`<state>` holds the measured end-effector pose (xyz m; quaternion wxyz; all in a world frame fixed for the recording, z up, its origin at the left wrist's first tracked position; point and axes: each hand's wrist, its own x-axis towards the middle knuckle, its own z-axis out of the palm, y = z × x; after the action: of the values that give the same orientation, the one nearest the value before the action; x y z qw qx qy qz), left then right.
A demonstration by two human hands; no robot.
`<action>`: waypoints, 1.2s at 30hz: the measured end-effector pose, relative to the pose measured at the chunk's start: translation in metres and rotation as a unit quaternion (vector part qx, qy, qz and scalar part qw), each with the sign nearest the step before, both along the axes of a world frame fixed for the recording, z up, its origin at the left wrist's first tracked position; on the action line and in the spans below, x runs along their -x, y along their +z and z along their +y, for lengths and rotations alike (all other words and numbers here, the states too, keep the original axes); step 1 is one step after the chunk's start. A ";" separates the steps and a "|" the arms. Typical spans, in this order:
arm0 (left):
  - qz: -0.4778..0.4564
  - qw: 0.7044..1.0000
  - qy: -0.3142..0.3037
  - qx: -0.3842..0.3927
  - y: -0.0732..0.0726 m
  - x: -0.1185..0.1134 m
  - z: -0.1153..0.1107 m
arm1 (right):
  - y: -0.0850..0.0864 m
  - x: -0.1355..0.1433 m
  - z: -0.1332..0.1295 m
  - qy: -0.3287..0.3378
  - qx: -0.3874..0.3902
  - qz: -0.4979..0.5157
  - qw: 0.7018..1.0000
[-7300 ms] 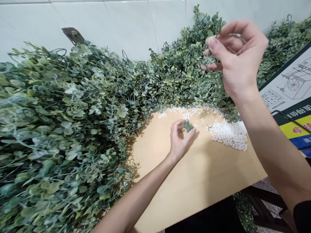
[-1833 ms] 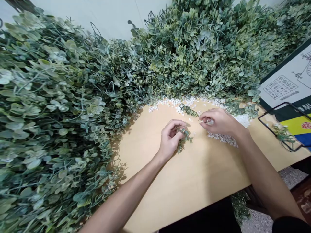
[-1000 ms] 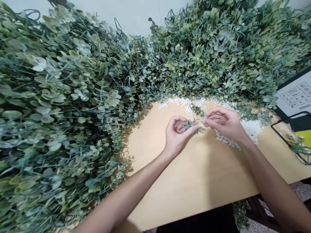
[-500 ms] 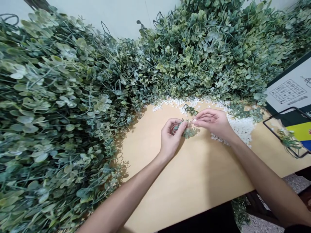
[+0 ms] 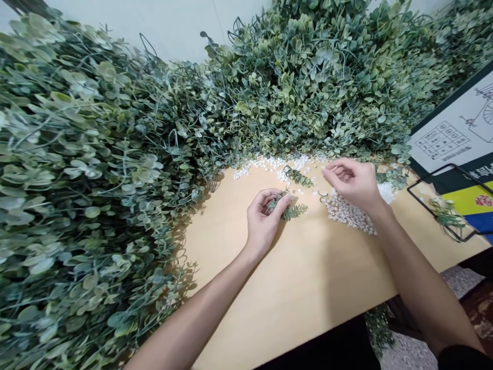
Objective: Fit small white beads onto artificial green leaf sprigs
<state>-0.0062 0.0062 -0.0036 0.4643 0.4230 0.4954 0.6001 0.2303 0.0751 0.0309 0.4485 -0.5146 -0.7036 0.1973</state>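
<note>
My left hand is closed on an artificial greenery sprig, whose small leaves stick out past the thumb to the right. My fingers cover the rest of it. My right hand is raised above a heap of small white bead-like pieces, thumb and forefinger pinched together. Whatever is between those fingertips is too small to make out. A second short sprig lies on the table between the hands and the hedge of leaves.
Artificial foliage is piled high along the back and left of the wooden table. More white pieces are scattered along its foot. At the right stand a printed box and a black wire frame with a sprig by it.
My right hand has moved away from the sprig in my left hand, up and to the right, over the white pieces. My left hand keeps its hold. The view has shifted slightly.
</note>
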 end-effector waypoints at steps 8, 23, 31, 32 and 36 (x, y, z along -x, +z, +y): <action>-0.023 1.000 -0.012 0.001 0.000 0.000 0.002 | 0.020 -0.013 -0.007 0.083 0.186 -0.180 0.962; 0.034 0.999 -0.008 -0.003 -0.001 0.000 0.000 | 0.023 -0.032 0.000 0.124 0.150 -0.180 0.964; -0.004 0.999 -0.034 0.013 0.001 -0.001 -0.002 | 0.021 -0.028 -0.001 0.177 0.162 -0.199 0.950; -0.003 0.999 -0.034 0.014 0.001 0.000 -0.002 | 0.021 -0.027 -0.001 0.175 0.159 -0.199 0.951; 0.000 0.999 -0.035 0.014 0.003 0.000 -0.002 | 0.025 -0.023 -0.005 0.147 0.133 -0.147 0.969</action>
<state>-0.0058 0.0039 -0.0009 0.4906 0.4338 0.4884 0.5767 0.2530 0.0699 0.0555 0.2340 -0.4837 -0.7972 0.2751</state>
